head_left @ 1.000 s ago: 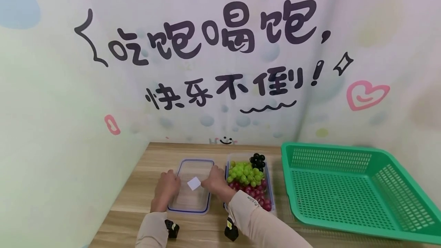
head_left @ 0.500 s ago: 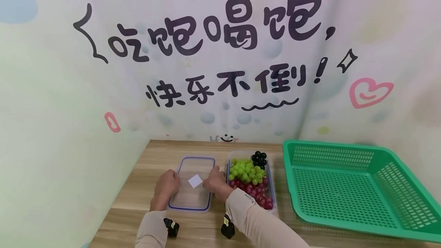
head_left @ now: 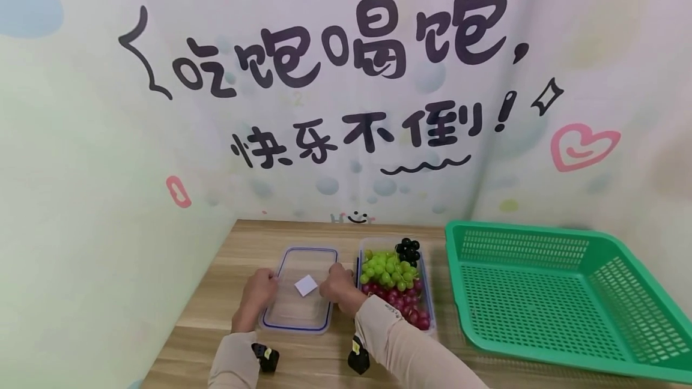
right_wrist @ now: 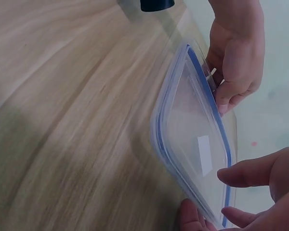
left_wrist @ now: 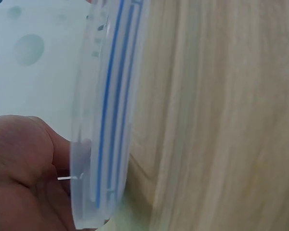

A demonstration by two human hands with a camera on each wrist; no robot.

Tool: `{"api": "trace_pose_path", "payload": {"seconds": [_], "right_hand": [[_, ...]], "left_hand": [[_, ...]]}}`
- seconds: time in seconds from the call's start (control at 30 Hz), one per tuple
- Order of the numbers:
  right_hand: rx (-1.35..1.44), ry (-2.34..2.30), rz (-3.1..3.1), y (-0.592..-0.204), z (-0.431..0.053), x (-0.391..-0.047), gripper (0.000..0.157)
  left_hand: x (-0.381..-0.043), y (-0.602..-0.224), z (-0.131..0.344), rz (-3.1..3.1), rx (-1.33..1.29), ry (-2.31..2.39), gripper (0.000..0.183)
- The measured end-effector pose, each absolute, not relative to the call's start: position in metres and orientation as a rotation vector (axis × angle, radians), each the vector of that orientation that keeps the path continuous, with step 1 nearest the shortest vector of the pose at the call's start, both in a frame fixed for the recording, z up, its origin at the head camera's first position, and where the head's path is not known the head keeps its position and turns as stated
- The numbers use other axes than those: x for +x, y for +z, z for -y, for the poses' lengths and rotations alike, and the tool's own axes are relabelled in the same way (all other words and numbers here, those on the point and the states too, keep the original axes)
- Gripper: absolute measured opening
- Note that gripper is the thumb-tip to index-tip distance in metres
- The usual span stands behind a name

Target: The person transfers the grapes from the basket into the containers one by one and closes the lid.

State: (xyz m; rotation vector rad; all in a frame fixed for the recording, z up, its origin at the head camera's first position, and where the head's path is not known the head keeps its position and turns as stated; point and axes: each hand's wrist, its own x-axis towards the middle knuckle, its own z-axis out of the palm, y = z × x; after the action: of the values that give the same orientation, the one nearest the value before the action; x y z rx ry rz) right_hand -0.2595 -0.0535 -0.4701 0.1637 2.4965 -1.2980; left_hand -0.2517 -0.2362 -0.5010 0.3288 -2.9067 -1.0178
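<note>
A clear plastic lid (head_left: 297,312) with a blue seal lies flat over the wooden table between both hands, a white paper square (head_left: 306,286) on its middle. My left hand (head_left: 258,294) holds its left edge; in the left wrist view the lid's rim (left_wrist: 108,115) hides part of those fingers. On the opposite side, my right hand (head_left: 342,288) pinches the right edge. The right wrist view shows that thumb (right_wrist: 245,172) over the lid and other fingertips (right_wrist: 190,216) below its edge.
Right of the lid stands a clear container (head_left: 429,302) with green grapes (head_left: 386,269), red grapes (head_left: 402,302) and black grapes (head_left: 408,251). A large green basket (head_left: 540,311) occupies the right side. The table (head_left: 205,305) meets a printed wall sheet (head_left: 292,197) behind.
The lid's left side and my left hand have shifted slightly left. My right hand keeps nearly the same place at the right edge, and the head view has tilted a little.
</note>
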Motion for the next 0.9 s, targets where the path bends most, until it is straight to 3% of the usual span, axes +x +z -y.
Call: {"api": "trace_pose_path", "payload": {"seconds": [0.6, 0.9], "right_hand": [[-0.016, -1.382, -2.431, -0.451, 0.039, -0.265, 0.035], [-0.050, -1.468, -2.373, -0.437, 0.029, -0.274, 0.035]], "left_hand": [[-0.246, -0.479, 0.239, 2.926, 0.315, -0.985, 0.018], [-0.250, -0.464, 0.235, 2.903, 0.281, -0.996, 0.028]]}}
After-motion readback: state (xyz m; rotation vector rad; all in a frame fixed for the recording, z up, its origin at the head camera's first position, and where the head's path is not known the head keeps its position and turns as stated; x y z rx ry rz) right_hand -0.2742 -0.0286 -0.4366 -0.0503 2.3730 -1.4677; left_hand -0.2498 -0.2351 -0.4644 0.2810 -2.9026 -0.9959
